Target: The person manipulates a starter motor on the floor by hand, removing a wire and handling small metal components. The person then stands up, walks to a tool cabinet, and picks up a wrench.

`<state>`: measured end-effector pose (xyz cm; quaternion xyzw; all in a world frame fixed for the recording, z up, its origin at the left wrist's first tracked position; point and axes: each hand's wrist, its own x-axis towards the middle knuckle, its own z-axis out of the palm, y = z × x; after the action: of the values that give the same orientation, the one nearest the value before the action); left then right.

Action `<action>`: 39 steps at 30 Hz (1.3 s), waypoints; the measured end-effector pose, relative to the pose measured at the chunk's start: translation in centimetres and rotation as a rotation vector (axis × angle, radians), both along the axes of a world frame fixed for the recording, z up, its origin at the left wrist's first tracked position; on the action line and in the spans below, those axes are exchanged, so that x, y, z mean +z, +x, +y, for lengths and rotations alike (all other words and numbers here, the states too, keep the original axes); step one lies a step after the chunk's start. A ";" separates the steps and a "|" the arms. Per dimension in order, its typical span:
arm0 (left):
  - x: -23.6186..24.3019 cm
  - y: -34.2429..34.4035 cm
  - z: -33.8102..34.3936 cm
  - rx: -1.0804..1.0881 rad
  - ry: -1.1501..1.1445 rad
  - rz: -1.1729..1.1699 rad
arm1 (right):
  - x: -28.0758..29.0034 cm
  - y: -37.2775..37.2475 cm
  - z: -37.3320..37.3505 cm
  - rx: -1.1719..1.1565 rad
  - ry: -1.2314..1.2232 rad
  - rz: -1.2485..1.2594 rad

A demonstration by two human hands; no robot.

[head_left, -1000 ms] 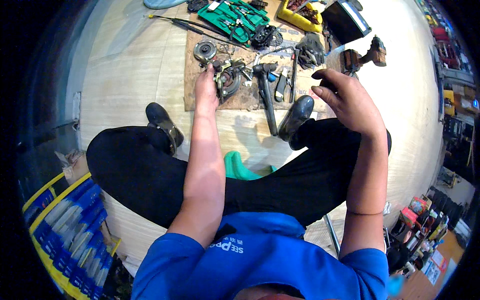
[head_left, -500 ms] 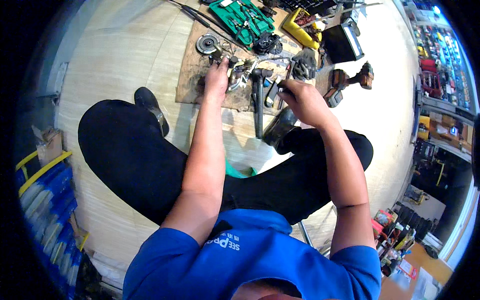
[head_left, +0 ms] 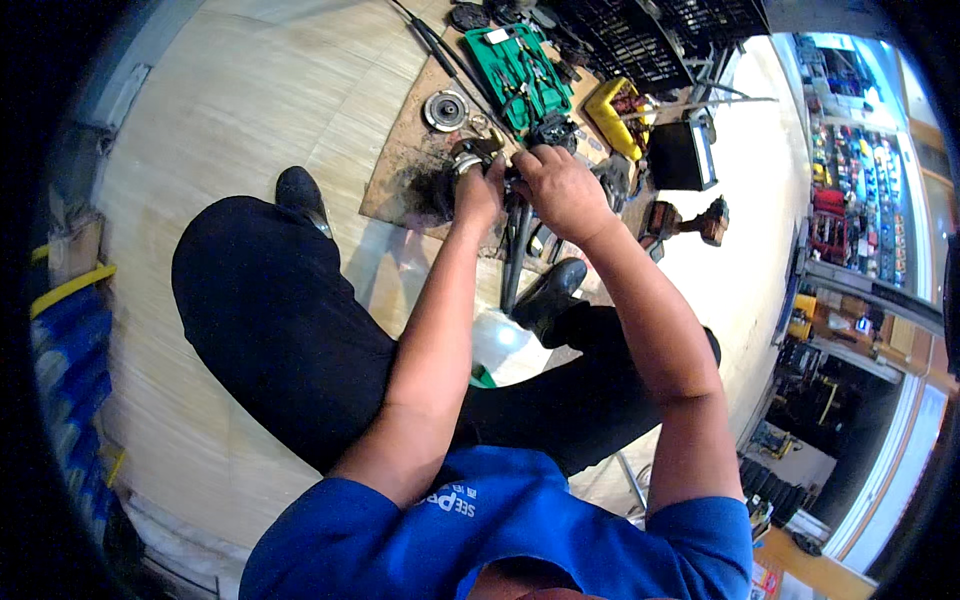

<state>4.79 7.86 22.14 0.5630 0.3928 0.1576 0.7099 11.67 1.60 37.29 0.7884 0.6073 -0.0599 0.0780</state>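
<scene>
My left hand [head_left: 481, 193] is closed round a silver and dark metal part [head_left: 474, 156], low over a stained brown board. Close against it on the right is my right hand [head_left: 563, 192], its fingers bent together at the part's side. What those fingers pinch is dark, small and mostly hidden. A round metal disc [head_left: 446, 111] lies on the board beyond my left hand. Below the hands stretches the long black handle of a hammer-like tool [head_left: 515, 255], its head covered by my right hand.
Behind the hands lie a green tool case [head_left: 515, 75], a yellow container [head_left: 612, 118] and black crates [head_left: 625, 45]. A black box-shaped battery [head_left: 682, 157] and a cordless drill [head_left: 688, 224] sit to the right. My shoes [head_left: 302, 198] flank the brown board [head_left: 390, 185].
My right hand has moved left from beside the hammer-like tool to meet my left hand. The metal part is now lifted and turned in my left hand. The whole view has shifted slightly.
</scene>
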 end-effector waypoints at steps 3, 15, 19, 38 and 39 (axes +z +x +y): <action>-1.6 0.2 -0.2 -0.025 0.276 0.009 | 0.9 0.2 1.7 0.122 -0.171 -0.105; 2.9 -0.3 0.4 -0.049 0.033 0.240 | 0.6 2.4 4.8 0.352 -0.547 -0.228; 3.1 -0.8 0.6 -0.022 -0.034 0.236 | 0.1 1.9 5.3 0.218 -0.504 -0.119; 3.4 -0.5 0.8 -0.052 -0.025 0.266 | 0.7 2.3 5.0 0.145 -0.428 -0.046; 3.4 -0.6 0.7 -0.054 -0.022 0.264 | 0.7 2.3 5.1 0.154 -0.433 -0.057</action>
<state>4.18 8.60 25.50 0.5813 0.4690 0.0586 0.6623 13.98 6.66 37.98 0.7060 0.6361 -0.1604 0.2669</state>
